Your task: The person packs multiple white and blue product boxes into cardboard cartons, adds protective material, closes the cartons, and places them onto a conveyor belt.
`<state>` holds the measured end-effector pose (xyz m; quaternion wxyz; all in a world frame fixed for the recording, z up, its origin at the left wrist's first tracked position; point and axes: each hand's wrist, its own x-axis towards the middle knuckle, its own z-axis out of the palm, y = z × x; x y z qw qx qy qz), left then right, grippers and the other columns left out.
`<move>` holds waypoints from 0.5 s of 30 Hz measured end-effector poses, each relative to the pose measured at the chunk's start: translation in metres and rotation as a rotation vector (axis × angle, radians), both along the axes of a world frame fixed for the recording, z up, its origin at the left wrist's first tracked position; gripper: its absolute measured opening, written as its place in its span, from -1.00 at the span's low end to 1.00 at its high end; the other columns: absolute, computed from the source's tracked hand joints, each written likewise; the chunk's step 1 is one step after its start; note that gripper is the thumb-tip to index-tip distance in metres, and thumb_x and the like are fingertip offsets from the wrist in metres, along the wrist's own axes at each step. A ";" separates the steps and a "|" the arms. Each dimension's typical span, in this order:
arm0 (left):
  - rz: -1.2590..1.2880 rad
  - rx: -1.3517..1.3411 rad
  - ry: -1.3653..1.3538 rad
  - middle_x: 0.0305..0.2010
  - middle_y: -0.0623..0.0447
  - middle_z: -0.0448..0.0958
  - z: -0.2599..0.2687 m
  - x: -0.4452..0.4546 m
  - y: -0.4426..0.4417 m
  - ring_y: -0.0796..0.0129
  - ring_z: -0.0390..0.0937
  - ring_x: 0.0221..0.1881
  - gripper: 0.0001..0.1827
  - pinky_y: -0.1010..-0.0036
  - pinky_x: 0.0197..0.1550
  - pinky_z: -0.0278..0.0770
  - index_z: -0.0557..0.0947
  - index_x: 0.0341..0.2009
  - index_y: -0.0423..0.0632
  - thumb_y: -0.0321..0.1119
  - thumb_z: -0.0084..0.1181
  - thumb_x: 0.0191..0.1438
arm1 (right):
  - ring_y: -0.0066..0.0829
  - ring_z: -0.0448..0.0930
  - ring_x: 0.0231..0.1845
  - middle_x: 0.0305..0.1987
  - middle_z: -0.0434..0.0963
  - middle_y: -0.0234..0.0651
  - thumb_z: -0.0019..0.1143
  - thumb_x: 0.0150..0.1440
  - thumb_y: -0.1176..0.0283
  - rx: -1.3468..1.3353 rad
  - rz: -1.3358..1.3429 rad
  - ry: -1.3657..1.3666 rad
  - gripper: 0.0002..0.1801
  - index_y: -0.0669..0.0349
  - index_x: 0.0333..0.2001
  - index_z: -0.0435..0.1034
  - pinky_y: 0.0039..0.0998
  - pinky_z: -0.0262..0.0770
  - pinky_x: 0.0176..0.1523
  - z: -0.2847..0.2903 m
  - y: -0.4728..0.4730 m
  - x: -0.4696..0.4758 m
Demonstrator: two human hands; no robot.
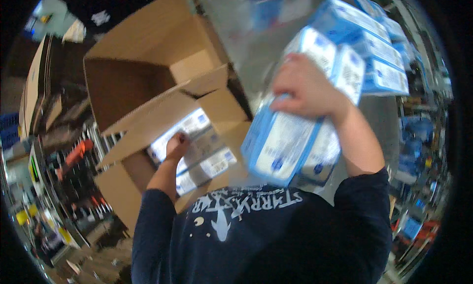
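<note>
My left hand (177, 146) reaches into an open cardboard carton (231, 106), over a row of white, blue-edged packs (199, 136) lying flat inside. Its fingers look curled against the packs, and blur hides whether it holds anything. On the right side, my right hand (305, 88) grips a blue-and-white plastic-wrapped pack (284, 147) from above, thumb and fingers bent over it. A matching pack (321, 166) lies alongside, and further white-and-blue packs (349, 70) sit just beyond my fingers.
A second open carton (129, 77) stands behind the first. More wrapped packs (384, 59) are stacked on the grey table (240, 29) at the far right. Flattened cardboard (35, 81) leans at the left, near a shelf with an orange object (75, 154).
</note>
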<state>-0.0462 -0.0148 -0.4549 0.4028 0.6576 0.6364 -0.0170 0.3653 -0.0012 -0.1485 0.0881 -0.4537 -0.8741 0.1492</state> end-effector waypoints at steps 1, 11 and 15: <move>-0.032 0.063 0.032 -0.40 -0.09 0.53 0.017 0.012 0.004 0.05 0.47 -0.32 -0.72 0.28 -0.22 0.40 0.51 -0.32 -0.05 -0.14 -0.02 -0.05 | -0.30 0.45 -0.17 -0.36 0.48 -0.28 0.16 -0.13 0.29 -0.038 0.003 0.204 -0.79 0.14 -0.42 0.43 -0.25 0.19 0.10 0.006 -0.013 0.001; -0.161 -0.061 -0.581 -0.19 0.04 0.43 0.188 0.093 0.023 0.46 0.39 -0.15 -0.70 0.55 -0.14 0.38 0.40 -0.10 -0.26 -0.38 -0.01 0.09 | -0.13 -0.04 0.34 0.21 0.16 -0.01 -0.13 -0.08 -0.20 0.000 -1.390 -0.279 -0.26 -0.03 0.12 0.21 0.02 -0.39 0.28 -0.021 -0.083 0.266; -0.419 -0.044 -0.827 0.03 -0.05 0.31 0.256 0.229 0.027 0.32 0.30 0.02 -0.40 0.40 0.02 0.31 0.18 0.14 -0.18 -0.32 0.08 0.03 | -0.17 0.04 0.30 0.15 0.26 -0.11 -0.15 0.03 0.01 -0.037 -1.052 -0.319 -0.49 0.06 -0.03 0.35 0.04 -0.27 0.28 -0.017 -0.090 0.224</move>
